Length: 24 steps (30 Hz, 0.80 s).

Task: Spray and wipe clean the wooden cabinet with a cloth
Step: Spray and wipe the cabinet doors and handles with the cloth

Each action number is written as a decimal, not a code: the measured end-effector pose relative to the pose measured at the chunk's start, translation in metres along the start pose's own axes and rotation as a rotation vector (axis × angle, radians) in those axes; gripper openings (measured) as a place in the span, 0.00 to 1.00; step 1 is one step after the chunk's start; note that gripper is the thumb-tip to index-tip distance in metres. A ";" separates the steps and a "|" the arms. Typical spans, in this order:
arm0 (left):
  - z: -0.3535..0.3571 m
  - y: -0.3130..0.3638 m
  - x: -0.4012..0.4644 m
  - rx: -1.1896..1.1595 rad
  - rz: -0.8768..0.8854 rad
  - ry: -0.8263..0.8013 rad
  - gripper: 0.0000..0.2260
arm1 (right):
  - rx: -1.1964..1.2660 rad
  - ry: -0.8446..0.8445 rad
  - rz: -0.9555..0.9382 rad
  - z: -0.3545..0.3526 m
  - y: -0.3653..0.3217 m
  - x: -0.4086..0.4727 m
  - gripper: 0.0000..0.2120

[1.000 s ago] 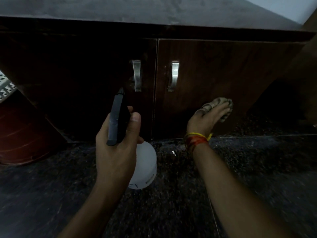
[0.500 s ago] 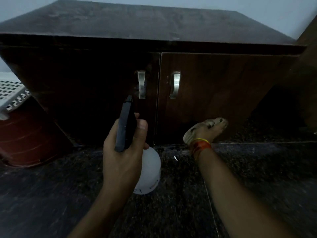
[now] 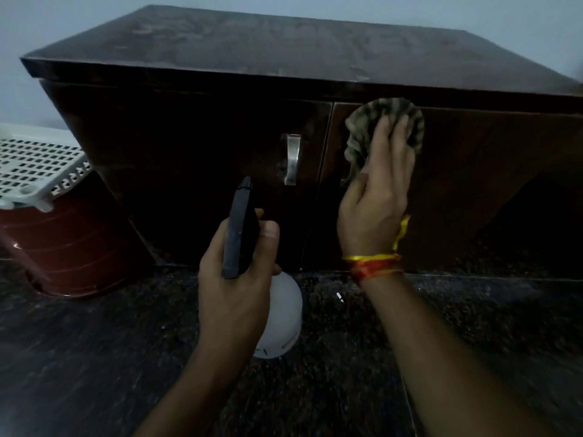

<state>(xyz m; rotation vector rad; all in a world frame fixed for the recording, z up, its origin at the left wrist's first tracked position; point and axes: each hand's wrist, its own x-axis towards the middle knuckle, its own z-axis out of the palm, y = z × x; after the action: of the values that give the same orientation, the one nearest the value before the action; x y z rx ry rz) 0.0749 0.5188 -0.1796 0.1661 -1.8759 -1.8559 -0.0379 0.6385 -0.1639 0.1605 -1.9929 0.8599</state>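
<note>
The right hand (image 3: 375, 197) presses the cloth (image 3: 383, 127) flat-fingered against the cabinet (image 3: 473, 171) door to wipe, while the left hand (image 3: 236, 279), beside it, grips the spray bottle (image 3: 277, 323) ready.

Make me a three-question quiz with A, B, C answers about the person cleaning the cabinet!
1. Where is the cloth?
A. on the floor
B. pressed on the right door near its top
C. on the cabinet top

2. What colour is the spray bottle's body?
A. white
B. green
C. red

3. What is the left hand doing?
A. resting flat on the floor
B. pulling a door handle
C. holding the spray bottle

Answers:
1 B: the right hand presses the cloth against the wooden cabinet's right door, just under the top edge.
2 A: the round body below the dark spray head is white.
3 C: its fingers and thumb curl round the bottle's neck.
</note>
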 end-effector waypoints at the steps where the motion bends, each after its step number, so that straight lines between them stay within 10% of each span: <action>1: 0.000 0.000 0.001 -0.008 -0.002 0.000 0.12 | -0.084 -0.010 -0.104 -0.001 0.007 -0.001 0.21; 11: 0.002 -0.004 0.000 -0.023 -0.002 -0.027 0.16 | -0.124 0.041 -0.384 0.016 -0.012 0.009 0.15; 24: -0.025 -0.002 0.004 -0.021 -0.009 -0.031 0.09 | -0.128 -0.063 -0.252 0.057 0.000 -0.049 0.19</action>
<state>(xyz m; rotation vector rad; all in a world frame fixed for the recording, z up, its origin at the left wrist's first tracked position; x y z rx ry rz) 0.0813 0.4947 -0.1816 0.1396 -1.8781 -1.8942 -0.0501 0.5921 -0.2217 0.3604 -2.0262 0.5708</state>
